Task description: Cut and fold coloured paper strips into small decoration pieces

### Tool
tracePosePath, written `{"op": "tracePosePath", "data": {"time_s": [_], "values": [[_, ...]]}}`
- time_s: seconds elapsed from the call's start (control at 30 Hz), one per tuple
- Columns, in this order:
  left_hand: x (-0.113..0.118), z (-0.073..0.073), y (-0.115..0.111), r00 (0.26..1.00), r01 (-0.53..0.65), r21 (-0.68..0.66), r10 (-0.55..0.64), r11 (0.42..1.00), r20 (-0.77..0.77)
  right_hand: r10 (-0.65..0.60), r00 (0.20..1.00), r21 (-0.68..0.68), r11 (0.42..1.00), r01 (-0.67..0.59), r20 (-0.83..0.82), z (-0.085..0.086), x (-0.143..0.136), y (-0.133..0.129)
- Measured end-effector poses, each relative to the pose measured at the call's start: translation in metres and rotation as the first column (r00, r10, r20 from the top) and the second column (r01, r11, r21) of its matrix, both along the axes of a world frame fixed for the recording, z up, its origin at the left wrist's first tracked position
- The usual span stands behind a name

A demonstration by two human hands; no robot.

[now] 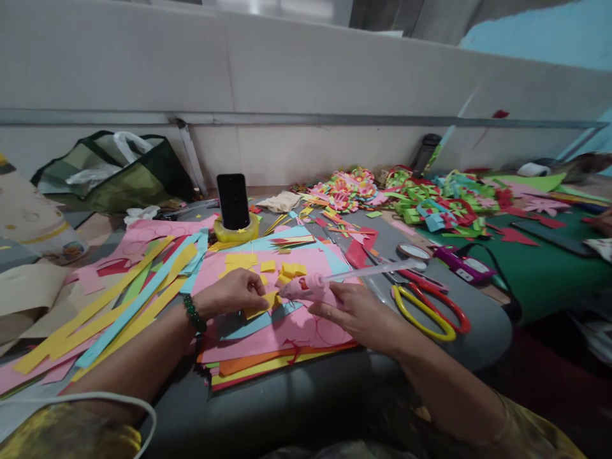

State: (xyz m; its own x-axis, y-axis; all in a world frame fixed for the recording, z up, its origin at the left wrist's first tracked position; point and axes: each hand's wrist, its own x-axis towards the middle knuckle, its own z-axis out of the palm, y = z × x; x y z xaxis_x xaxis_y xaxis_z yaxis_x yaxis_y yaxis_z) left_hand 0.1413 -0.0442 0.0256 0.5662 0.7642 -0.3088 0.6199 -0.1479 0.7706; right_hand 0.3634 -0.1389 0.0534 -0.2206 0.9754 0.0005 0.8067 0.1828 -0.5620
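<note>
My left hand (233,292) pinches a small yellow paper piece (257,310) by its edge, low over the paper stack. In my right hand (363,313) is a pink glue gun (306,288), its nozzle pointing left at the yellow piece. I cannot tell whether the nozzle touches it. A long clear glue stick (375,270) juts from the gun's back end. Just beyond my hands lie several loose yellow paper squares (291,270). Under them are pink sheets (287,338) and light blue ones (234,326), on a stack of coloured paper.
Right of my right hand are yellow-handled scissors (425,317), red-handled scissors (456,312) and a purple device (463,264). A phone (233,201) stands in a yellow holder (236,231). Paper strips (119,306) spread at left; piles of paper shapes (344,189) lie behind. Another person's hand (601,222) shows far right.
</note>
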Motion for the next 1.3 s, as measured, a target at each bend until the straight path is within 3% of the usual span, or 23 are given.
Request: {"op": "tracePosePath", "data": {"time_s": [0.2, 0.57, 0.73, 0.87, 0.93, 1.07, 1.13, 1.23, 1.3], "values": [[-0.001, -0.007, 0.004, 0.999, 0.008, 0.021, -0.009, 1.0, 0.033, 0.026, 0.998, -0.025, 0.999, -0.024, 0.057, -0.003, -0.005, 0.005], [0.002, 0.002, -0.001, 0.999, -0.032, 0.011, 0.033, 0.999, -0.035, 0.031, 0.997, -0.048, 0.998, -0.028, 0.065, 0.006, 0.0, -0.01], [0.0, 0.001, -0.002, 0.999, -0.021, 0.019, 0.022, 1.0, -0.037, -0.023, 0.999, -0.017, 1.0, 0.022, -0.044, 0.012, 0.003, -0.014], [-0.003, 0.0, -0.004, 1.0, -0.018, 0.003, 0.018, 1.0, 0.004, -0.122, 0.954, 0.077, 0.986, 0.148, -0.274, 0.009, 0.015, -0.024], [-0.005, -0.001, -0.006, 0.998, -0.015, -0.04, 0.017, 0.999, 0.057, -0.199, 0.914, 0.13, 0.957, 0.259, -0.353, 0.005, 0.029, -0.028], [-0.012, -0.003, -0.004, 0.979, 0.017, -0.166, 0.017, 0.986, 0.203, -0.403, 0.831, 0.213, 0.837, 0.504, -0.383, 0.001, 0.079, -0.03], [-0.015, -0.003, -0.001, 0.966, 0.005, -0.19, 0.044, 0.982, 0.255, -0.5, 0.794, 0.26, 0.762, 0.593, -0.344, 0.001, 0.114, -0.032], [-0.018, 0.0, 0.001, 0.955, -0.055, -0.109, 0.084, 0.993, 0.285, -0.694, 0.693, 0.322, 0.622, 0.713, -0.195, -0.003, 0.165, -0.038], [-0.02, 0.002, 0.001, 0.95, -0.108, -0.096, 0.131, 0.989, 0.284, -0.766, 0.628, 0.321, 0.566, 0.759, -0.136, -0.01, 0.193, -0.042]]}}
